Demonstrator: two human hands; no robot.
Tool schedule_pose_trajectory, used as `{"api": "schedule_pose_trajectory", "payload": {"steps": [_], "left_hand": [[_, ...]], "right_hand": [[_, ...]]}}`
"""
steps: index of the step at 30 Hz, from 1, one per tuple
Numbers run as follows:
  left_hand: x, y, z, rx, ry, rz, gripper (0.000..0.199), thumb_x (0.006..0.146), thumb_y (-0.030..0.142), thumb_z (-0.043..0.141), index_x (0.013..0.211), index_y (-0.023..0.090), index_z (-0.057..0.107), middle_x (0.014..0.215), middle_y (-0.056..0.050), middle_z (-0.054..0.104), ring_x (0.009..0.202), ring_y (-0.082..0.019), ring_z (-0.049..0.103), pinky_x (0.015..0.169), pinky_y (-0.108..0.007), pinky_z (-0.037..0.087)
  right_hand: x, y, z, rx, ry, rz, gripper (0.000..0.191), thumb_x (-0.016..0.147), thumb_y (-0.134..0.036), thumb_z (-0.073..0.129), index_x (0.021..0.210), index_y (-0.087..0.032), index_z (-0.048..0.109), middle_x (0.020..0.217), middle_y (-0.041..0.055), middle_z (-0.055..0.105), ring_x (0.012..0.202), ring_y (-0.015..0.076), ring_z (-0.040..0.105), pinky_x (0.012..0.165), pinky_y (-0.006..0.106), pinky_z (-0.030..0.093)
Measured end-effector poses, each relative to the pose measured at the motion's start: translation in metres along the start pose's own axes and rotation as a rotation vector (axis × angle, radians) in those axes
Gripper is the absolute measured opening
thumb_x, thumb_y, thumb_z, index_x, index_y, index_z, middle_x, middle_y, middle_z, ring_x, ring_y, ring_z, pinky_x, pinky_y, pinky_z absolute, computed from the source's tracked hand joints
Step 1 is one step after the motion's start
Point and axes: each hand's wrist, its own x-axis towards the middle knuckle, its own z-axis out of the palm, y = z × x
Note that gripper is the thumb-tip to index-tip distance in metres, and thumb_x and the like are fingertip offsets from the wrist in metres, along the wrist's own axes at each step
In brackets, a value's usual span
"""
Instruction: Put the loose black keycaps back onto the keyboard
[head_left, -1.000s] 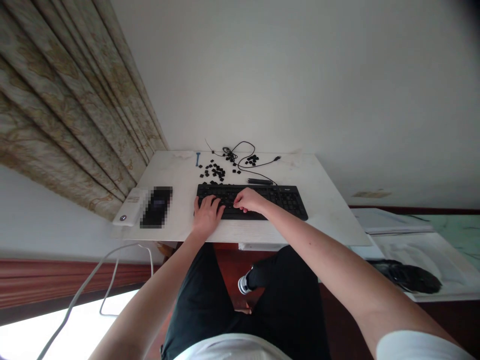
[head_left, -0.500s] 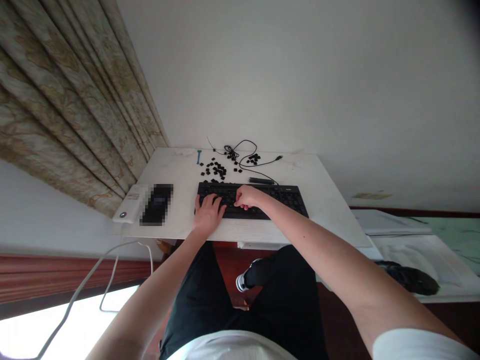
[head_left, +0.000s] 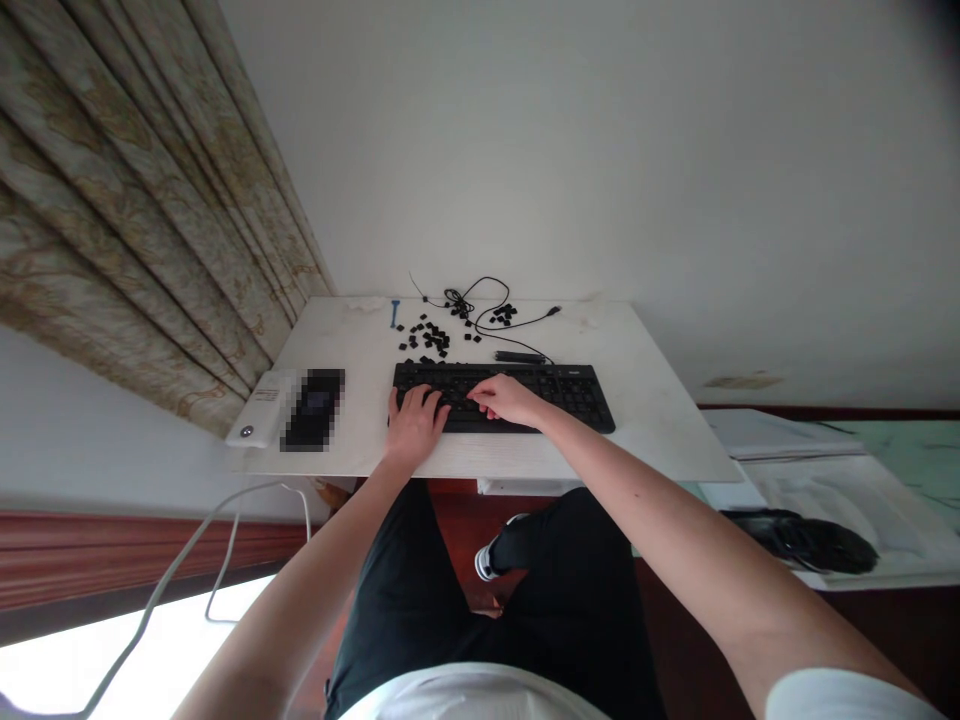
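A black keyboard (head_left: 581, 395) lies on the white table, partly covered by my hands. My left hand (head_left: 414, 428) rests on its left end, palm down, fingers spread over the keys and the front edge. Over the middle of the keyboard, my right hand (head_left: 508, 398) has thumb and fingertips pinched together, pointing left. Whatever sits between those fingertips is too small to make out. Loose black keycaps (head_left: 436, 340) are scattered just behind the keyboard, with another small cluster (head_left: 504, 315) farther right. A slim black bar (head_left: 519, 357) lies along the keyboard's back edge.
A black USB cable (head_left: 517, 328) coils behind the keyboard. Near the back edge lies a small blue tool (head_left: 394, 314). On the left are a blurred-out dark object (head_left: 313, 410) and a white box (head_left: 261, 412). The white table (head_left: 660, 425) meets the wall at the back.
My right hand has turned slightly, its fingertips now stretched more to the left in a pinch instead of curled down. My left hand stays in place. The view has shifted slightly.
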Motion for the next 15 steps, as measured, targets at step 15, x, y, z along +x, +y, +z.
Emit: {"api": "schedule_pose_trajectory", "payload": {"steps": [15], "left_hand": [[0.001,0.001,-0.001,0.012,0.003,0.007,0.031,0.098,0.036,0.046,0.118,0.021,0.064,0.122,-0.014,0.065,0.117,-0.030,0.058,0.115,-0.059,0.025]], "right_hand": [[0.003,-0.009,-0.006,-0.122,0.062,-0.010,0.015,0.079,-0.027,0.075,0.088,-0.015,0.076,0.075,0.0027,0.072,0.051,0.0085,0.059,0.053,0.018,0.045]]}}
